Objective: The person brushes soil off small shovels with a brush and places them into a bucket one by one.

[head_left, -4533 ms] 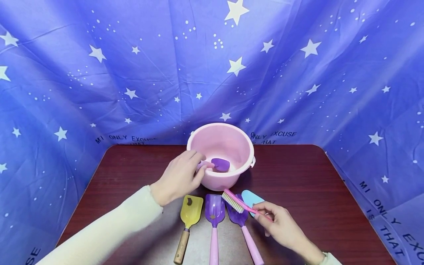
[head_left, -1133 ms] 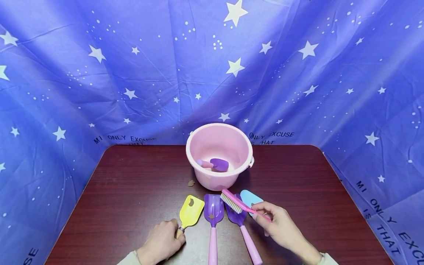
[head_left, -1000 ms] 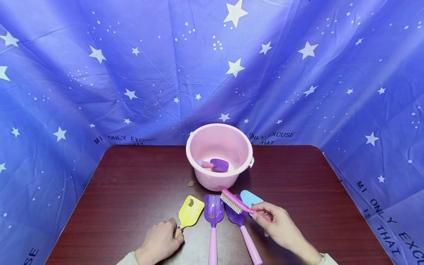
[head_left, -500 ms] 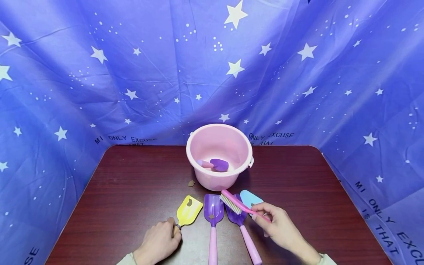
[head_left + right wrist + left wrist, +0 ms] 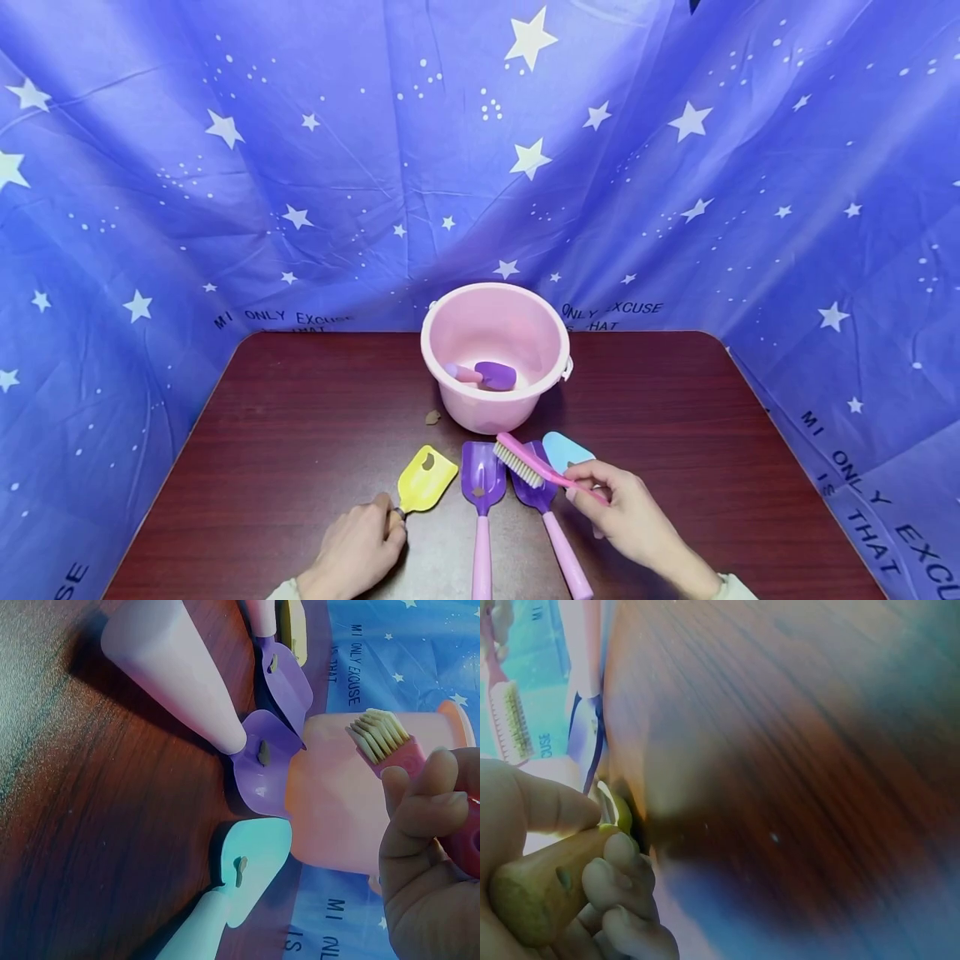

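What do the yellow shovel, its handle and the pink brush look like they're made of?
The yellow shovel blade looks like moulded plastic: even, opaque colour with a soft sheen. Its handle, which the left hand grips, seems to be bare wood, tan and matt in the left wrist view. The pink brush in the right hand looks like glossy plastic with pale bristles, probably synthetic.

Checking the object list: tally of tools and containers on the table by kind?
Shovels: 5 (yellow, purple, purple, light blue, purple in bucket)
Brush: 1
Bucket: 1
Total: 7
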The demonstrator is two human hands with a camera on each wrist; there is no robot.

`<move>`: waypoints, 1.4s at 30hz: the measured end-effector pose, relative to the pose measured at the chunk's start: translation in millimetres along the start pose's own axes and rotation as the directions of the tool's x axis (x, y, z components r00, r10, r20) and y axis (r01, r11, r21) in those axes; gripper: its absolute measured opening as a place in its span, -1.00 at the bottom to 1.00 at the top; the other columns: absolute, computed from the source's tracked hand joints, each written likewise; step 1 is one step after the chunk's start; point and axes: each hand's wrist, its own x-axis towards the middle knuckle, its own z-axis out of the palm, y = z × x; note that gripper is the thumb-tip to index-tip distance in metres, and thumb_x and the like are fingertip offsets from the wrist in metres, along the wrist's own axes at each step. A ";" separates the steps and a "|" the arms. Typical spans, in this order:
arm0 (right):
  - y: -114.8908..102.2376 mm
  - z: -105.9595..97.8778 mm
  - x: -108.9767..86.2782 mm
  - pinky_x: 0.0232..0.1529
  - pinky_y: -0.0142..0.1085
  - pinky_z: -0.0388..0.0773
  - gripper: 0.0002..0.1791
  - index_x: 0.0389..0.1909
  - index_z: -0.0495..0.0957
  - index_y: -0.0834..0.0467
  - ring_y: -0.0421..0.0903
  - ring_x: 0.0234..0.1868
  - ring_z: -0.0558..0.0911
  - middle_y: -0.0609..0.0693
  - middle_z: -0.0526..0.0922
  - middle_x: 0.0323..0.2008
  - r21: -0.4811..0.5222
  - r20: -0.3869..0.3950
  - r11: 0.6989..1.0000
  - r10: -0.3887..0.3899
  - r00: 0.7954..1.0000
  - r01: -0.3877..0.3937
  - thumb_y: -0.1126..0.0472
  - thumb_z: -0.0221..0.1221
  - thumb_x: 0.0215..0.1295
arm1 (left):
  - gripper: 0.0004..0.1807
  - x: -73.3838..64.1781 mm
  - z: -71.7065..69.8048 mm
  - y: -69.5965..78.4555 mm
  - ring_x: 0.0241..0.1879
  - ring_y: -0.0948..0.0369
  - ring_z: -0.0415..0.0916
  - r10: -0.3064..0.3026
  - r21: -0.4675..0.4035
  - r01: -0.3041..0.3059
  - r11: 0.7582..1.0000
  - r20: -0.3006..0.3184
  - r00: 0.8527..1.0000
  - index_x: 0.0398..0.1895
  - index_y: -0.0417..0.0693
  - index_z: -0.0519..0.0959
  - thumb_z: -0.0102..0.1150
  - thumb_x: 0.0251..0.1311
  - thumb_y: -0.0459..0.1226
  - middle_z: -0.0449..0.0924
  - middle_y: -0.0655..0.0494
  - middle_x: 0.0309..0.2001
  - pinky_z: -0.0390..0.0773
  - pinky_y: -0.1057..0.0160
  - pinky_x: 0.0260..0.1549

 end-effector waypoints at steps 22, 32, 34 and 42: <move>-35.8 28.2 11.3 -0.74 -0.34 0.41 -0.81 -0.16 0.58 0.13 -0.34 -0.75 0.40 0.00 0.60 -0.50 -0.026 0.028 0.998 -0.048 0.998 0.049 0.37 0.23 0.21 | -0.75 -4.2 -36.1 0.2 -0.71 0.26 0.22 -0.048 0.042 0.049 0.998 -0.010 0.999 -0.63 0.12 0.30 0.17 0.06 -0.21 0.20 0.26 -0.75 0.21 0.21 -0.73; -53.8 43.6 15.1 -0.74 -0.39 0.38 -0.81 -0.17 0.59 0.15 -0.38 -0.72 0.37 -0.05 0.59 -0.48 -0.002 0.064 0.998 -0.067 0.996 0.068 0.38 0.23 0.20 | -0.77 -2.9 -44.2 2.7 -0.72 0.25 0.22 -0.056 0.043 0.057 0.997 -0.019 0.998 -0.60 0.12 0.32 0.17 0.05 -0.20 0.21 0.26 -0.75 0.21 0.20 -0.74; -45.4 50.1 17.5 -0.75 -0.36 0.41 -0.80 -0.15 0.58 0.10 -0.36 -0.74 0.41 -0.06 0.61 -0.46 0.001 0.077 0.998 -0.070 0.995 0.071 0.33 0.24 0.21 | -0.76 -3.4 -44.5 2.8 -0.72 0.24 0.21 -0.054 0.047 0.055 0.997 -0.021 0.998 -0.61 0.13 0.31 0.18 0.04 -0.20 0.20 0.26 -0.76 0.21 0.20 -0.74; -35.9 77.6 25.2 -0.34 -0.38 0.50 -0.72 -0.18 0.61 -0.04 -0.35 -0.40 0.54 -0.27 0.61 -0.35 -0.143 0.047 0.947 -0.282 0.958 0.286 0.31 0.30 0.09 | -0.76 -3.9 -42.3 2.8 -0.71 0.25 0.21 -0.054 0.033 0.054 0.998 -0.013 0.998 -0.60 0.13 0.31 0.19 0.03 -0.20 0.21 0.27 -0.75 0.22 0.20 -0.72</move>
